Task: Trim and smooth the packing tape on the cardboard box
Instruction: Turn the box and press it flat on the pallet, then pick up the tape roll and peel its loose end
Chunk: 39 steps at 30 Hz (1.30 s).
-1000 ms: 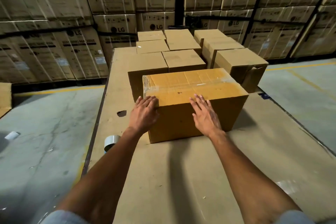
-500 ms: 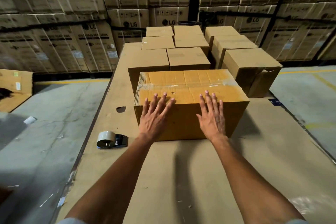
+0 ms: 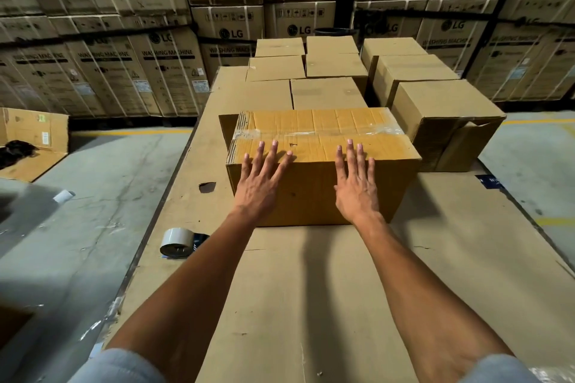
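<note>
Your left hand (image 3: 259, 186) lies flat against the near face of the cardboard box (image 3: 314, 193), its fingers (image 3: 273, 151) spread and released, bent over the near top edge so the tips rest on the lid. Your right hand (image 3: 356, 188) does the same further right, fingers straight, loose and close together, gripping nothing. The box sits on the cardboard-covered surface (image 3: 311, 289), straight ahead of you, roughly at its middle. A strip of clear packing tape (image 3: 317, 133) runs across the lid from left to right along the seam, wrinkled at both ends; your fingertips stop just short of it. A tape dispenser (image 3: 179, 241) lies on the surface near its left edge, well apart from your left forearm. Behind the box stand more plain boxes (image 3: 326, 93), and one box (image 3: 445, 115) at the right has its side flap open. Large printed cartons (image 3: 161, 71) fill the back wall.
</note>
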Tool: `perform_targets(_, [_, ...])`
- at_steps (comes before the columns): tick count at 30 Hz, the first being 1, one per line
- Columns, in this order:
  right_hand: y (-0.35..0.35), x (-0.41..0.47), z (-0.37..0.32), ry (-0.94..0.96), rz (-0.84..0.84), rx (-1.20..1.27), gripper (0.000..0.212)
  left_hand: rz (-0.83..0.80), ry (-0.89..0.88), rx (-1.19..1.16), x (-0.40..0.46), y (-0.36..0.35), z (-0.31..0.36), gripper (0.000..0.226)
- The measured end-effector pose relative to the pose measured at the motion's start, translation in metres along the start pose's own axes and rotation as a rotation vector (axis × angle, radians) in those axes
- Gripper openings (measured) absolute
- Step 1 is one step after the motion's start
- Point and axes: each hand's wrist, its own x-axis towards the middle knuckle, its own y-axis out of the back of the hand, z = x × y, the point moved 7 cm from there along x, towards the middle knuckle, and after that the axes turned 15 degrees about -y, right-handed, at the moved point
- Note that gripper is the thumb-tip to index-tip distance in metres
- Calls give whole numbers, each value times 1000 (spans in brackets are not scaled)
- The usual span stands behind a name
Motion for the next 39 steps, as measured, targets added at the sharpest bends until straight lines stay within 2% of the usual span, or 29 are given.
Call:
perform_targets(7, [-4, 20, -11, -23, -135, -6, 117, -90, -31, -23, 19, -2, -18, 115])
perform_targets(13, [-1, -23, -47, 46, -32, 180, 94, 16, -66, -32, -32, -13, -12, 101])
perform_targets(15, [-7, -49, -70, 94, -31, 246, 81, 12, -21, -70, -60, -28, -16, 95])
perform_targets(19, [-30, -104, -123, 149, -219, 393, 55, -125, 120, -142, -123, -64, -38, 85])
perform_targets(22, [-46, -138, -165, 177, -347, 430, 42, -226, 180, -173, -167, -78, -62, 80])
perform_targets(26, [-60, -170, -219, 156, -482, 470, 34, -268, 250, -200, -214, -84, -102, 69])
perform_targets(32, [-78, -190, -281, 32, -638, 506, 30, -270, 327, -238, -259, -98, -154, 65])
perform_targets(39, [-120, -186, -296, -455, -810, 538, 33, -222, 270, -319, -264, -119, -186, 75])
